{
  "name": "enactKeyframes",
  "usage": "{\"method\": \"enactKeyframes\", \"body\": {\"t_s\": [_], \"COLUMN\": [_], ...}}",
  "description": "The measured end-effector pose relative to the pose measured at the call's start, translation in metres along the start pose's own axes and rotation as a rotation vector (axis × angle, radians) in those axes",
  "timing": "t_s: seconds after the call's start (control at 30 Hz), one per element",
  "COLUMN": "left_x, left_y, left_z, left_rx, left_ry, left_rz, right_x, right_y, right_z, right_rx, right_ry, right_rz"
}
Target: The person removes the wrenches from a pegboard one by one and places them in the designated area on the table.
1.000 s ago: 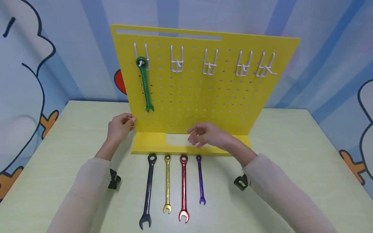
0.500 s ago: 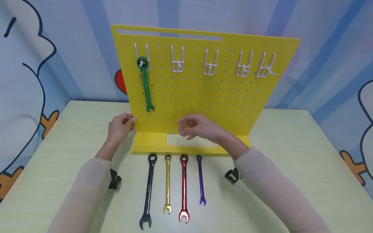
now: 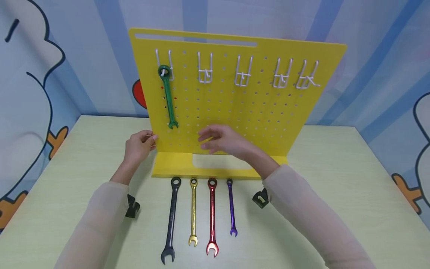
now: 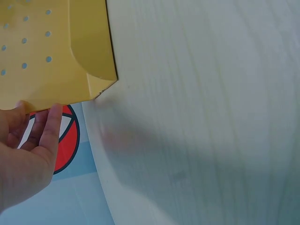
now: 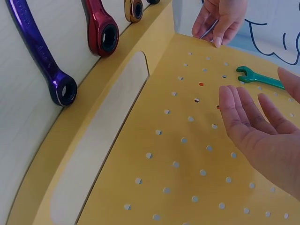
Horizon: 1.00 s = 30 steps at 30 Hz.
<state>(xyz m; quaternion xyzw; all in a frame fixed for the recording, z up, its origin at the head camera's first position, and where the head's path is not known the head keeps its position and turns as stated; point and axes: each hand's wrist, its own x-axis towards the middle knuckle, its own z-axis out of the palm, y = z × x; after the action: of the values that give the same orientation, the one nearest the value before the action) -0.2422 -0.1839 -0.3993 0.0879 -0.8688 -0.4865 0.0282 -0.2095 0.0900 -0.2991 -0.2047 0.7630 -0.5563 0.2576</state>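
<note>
A yellow pegboard (image 3: 228, 108) stands upright on the table, and a green combination wrench (image 3: 169, 99) hangs from its leftmost hook. My left hand (image 3: 137, 147) pinches the board's lower left edge, also seen along the yellow edge in the left wrist view. Before the board's lower middle, my right hand (image 3: 223, 140) hovers with loosely bent fingers and nothing in them. On the table before the base lie a black wrench (image 3: 172, 216), a gold wrench (image 3: 193, 213), a red wrench (image 3: 212, 216) and a purple wrench (image 3: 231, 209), side by side, ring ends toward the board.
Several white wire hooks (image 3: 242, 76) line the top of the board to the right of the green wrench. The board's base (image 3: 173, 164) has a cutout showing the pale table (image 3: 322, 186). A blue cartoon-print backdrop (image 3: 235, 15) rises behind.
My right hand has moved left and up, toward the board's lower middle. The left hand stays on the board's edge, and the wrenches have not moved.
</note>
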Motion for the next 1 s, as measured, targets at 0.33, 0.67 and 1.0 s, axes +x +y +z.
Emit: {"method": "enactKeyframes", "body": {"t_s": [0.33, 0.67, 1.0], "left_x": [0.026, 0.027, -0.025], "left_y": [-0.032, -0.037, 0.030], "left_z": [0.009, 0.012, -0.010], "left_rx": [0.023, 0.050, 0.007], "left_ry": [0.007, 0.046, -0.043], "left_rz": [0.043, 0.071, -0.010], "right_x": [0.008, 0.015, 0.023], "right_y": [-0.005, -0.017, -0.028], "right_z": [0.002, 0.006, 0.011], "right_rx": [0.000, 0.056, 0.052], "right_ry": [0.039, 0.082, 0.090], "right_rz": [-0.029, -0.077, -0.124]}}
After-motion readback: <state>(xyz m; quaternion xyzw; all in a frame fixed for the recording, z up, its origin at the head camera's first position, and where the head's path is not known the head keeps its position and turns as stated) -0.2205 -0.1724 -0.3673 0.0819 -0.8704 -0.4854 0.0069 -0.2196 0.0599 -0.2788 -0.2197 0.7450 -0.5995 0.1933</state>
